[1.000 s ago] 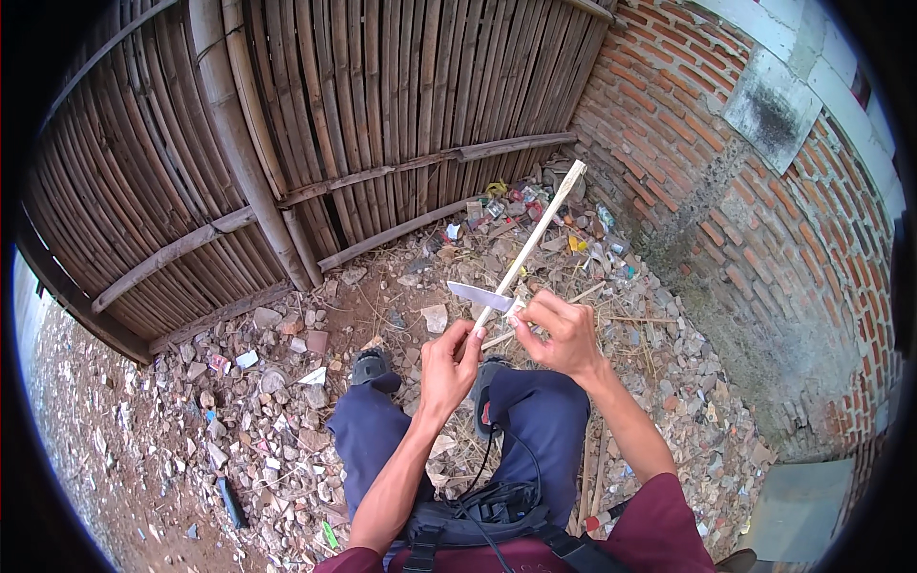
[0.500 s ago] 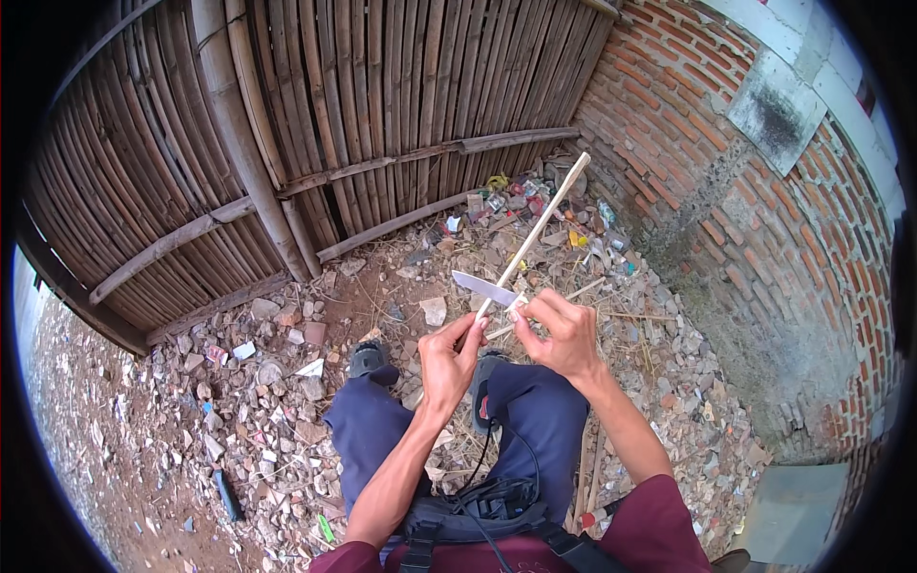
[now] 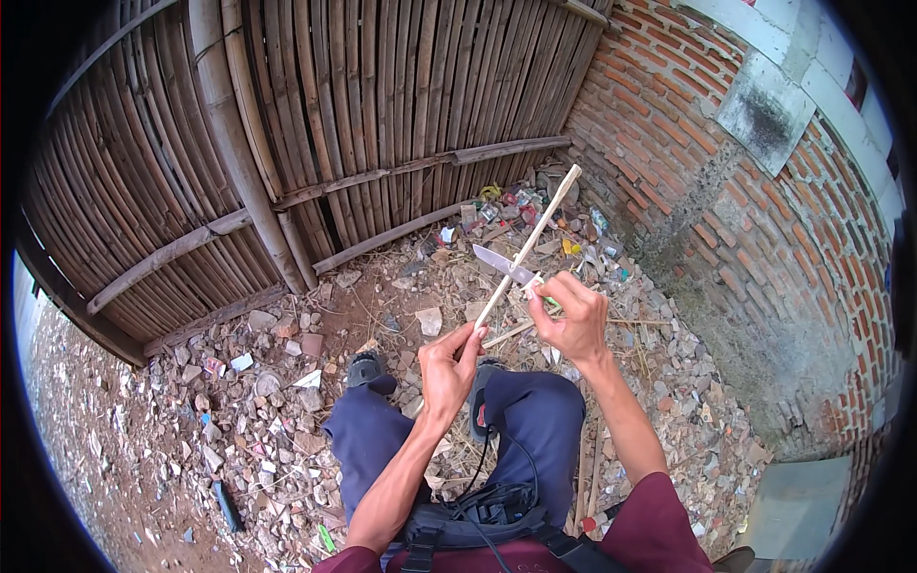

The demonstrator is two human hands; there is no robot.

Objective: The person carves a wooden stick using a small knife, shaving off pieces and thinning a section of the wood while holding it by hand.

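My left hand [image 3: 449, 372] is closed round the near part of a slim pale stick [image 3: 546, 220] that looks like split bamboo. The stick slants up and to the right, away from me. My right hand [image 3: 575, 320] grips a knife; its handle is mostly hidden by the fingers. The grey knife blade [image 3: 499, 261] crosses the stick a little beyond my left hand, its tip pointing left. A small pale curl shows where blade and stick meet.
A bamboo fence [image 3: 382, 95] stands ahead and left, a brick wall [image 3: 745, 220] to the right. Stones and litter [image 3: 277, 420] cover the ground round my shoes [image 3: 368, 370]. A dark oblong thing [image 3: 227, 506] lies left; a grey panel [image 3: 798, 506] sits lower right.
The knife has slid outward along the stick, farther from my left hand. My right hand has shifted slightly right. The stick's far end is a little lower; my left hand keeps its hold.
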